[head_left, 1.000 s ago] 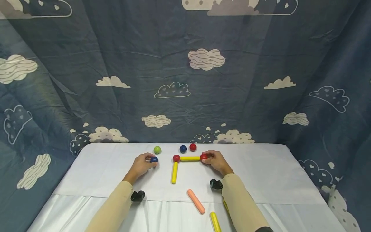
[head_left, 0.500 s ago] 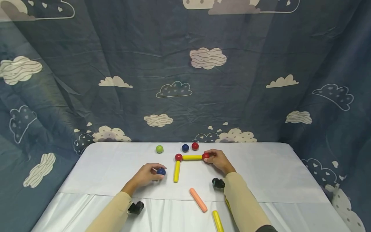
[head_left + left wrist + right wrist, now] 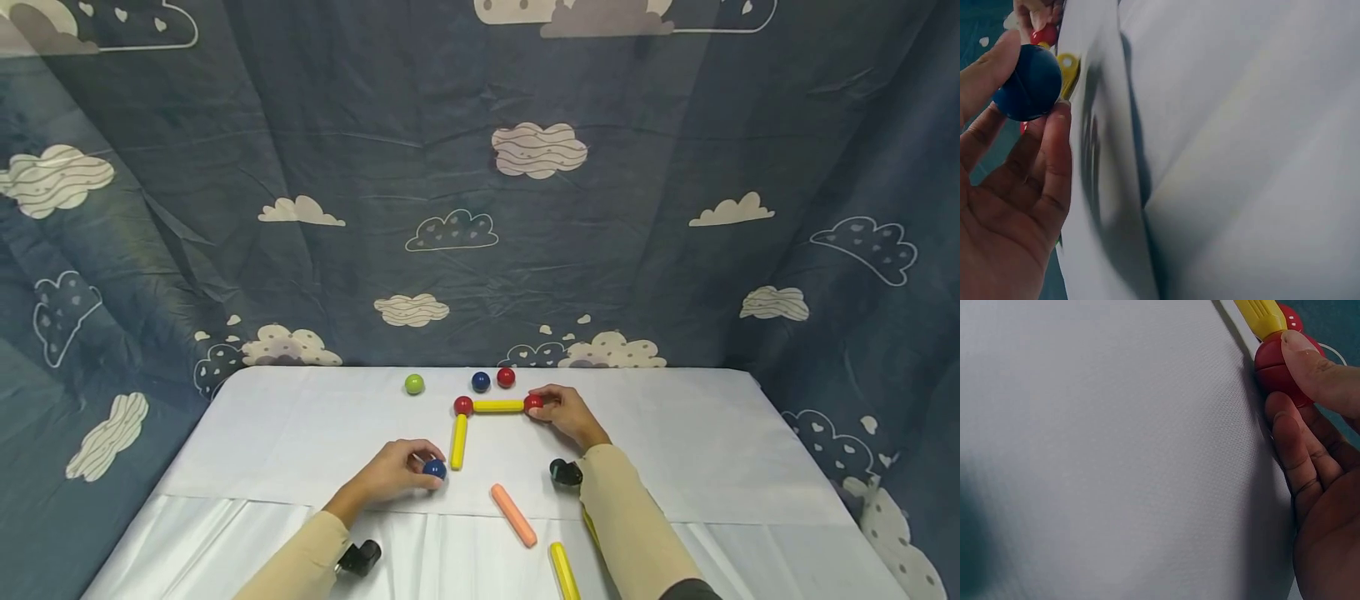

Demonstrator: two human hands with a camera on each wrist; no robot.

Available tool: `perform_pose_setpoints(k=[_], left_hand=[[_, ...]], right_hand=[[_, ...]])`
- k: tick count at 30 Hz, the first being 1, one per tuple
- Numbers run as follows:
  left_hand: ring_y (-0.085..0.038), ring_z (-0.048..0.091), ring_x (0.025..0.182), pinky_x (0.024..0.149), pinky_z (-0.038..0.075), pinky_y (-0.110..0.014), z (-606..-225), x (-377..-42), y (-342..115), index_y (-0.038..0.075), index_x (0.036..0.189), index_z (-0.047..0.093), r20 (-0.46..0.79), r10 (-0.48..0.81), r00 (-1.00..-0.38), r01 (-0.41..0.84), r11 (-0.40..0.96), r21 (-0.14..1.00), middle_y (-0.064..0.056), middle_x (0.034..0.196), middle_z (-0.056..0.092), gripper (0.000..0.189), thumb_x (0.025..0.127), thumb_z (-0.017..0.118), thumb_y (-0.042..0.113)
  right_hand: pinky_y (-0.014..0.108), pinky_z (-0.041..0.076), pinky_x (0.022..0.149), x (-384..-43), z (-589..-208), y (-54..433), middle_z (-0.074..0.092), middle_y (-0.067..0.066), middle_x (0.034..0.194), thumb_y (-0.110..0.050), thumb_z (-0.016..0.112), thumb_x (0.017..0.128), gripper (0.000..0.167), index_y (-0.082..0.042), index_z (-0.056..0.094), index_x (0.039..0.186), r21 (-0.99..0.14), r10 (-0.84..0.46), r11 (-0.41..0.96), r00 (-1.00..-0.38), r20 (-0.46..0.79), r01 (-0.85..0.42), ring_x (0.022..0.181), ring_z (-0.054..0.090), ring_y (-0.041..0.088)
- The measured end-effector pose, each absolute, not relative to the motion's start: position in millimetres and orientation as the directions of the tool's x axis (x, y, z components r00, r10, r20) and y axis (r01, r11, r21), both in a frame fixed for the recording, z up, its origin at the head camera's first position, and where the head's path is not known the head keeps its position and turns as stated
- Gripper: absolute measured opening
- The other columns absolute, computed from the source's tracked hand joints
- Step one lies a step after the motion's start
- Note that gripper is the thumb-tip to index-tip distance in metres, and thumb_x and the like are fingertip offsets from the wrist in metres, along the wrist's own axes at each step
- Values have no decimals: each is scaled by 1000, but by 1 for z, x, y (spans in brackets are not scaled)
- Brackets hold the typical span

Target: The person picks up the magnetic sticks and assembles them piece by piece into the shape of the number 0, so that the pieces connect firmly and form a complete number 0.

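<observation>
My left hand (image 3: 393, 473) pinches a blue ball (image 3: 434, 470) between thumb and fingers, beside the lower end of a yellow stick (image 3: 459, 443). That stick's upper end meets a red ball (image 3: 463, 406), from which a second yellow stick (image 3: 498, 407) runs right to another red ball (image 3: 533, 402). My right hand (image 3: 567, 414) grips this right-hand red ball. In the left wrist view the blue ball (image 3: 1029, 82) sits at the fingertips, near the yellow stick's end (image 3: 1069, 70). The right wrist view has the thumb on the red ball (image 3: 1275, 362), joined to its yellow stick (image 3: 1262, 317).
Along the back lie a green ball (image 3: 414, 384), a blue ball (image 3: 481, 382) and a red ball (image 3: 506, 377). An orange stick (image 3: 513, 516) and a yellow stick (image 3: 564, 572) lie near the front. Another yellow stick (image 3: 590, 527) is partly under the right sleeve.
My left hand has carried the blue ball from near the green ball toward the front and right, to the lower end of the yellow stick. The right hand keeps its grip on the red ball.
</observation>
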State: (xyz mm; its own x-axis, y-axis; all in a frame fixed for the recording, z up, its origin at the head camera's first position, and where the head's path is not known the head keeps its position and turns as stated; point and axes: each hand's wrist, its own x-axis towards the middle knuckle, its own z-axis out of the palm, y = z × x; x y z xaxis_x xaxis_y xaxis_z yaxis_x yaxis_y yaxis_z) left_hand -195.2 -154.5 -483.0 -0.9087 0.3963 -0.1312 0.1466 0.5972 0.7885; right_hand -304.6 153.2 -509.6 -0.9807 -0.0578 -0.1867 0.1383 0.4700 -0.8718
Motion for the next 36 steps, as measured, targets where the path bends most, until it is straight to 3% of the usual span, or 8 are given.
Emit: perform_pose_setpoints(k=[25,36], left_hand=[[-13,51,74,66,43,-25,-497,-188,-126,18,100,67,-104,375,-921,158,605,780,2,95,60,35,70,86,20],[-15,50,75,67,43,-28,-496,-189,-126,18,101,65,-97,322,-942,128,611,781,1,95,60,36,71,85,18]], right_hand=[[41,44,92,-304,-510,154,63,11,113,-5,74,84,36,-9,66,119,-860,-44,490,-981,-188,142,98,53,27],[44,43,98,-302,-507,152,62,12,116,-6,73,84,36,-9,66,119,-869,-49,474,-981,-188,143,102,53,28]])
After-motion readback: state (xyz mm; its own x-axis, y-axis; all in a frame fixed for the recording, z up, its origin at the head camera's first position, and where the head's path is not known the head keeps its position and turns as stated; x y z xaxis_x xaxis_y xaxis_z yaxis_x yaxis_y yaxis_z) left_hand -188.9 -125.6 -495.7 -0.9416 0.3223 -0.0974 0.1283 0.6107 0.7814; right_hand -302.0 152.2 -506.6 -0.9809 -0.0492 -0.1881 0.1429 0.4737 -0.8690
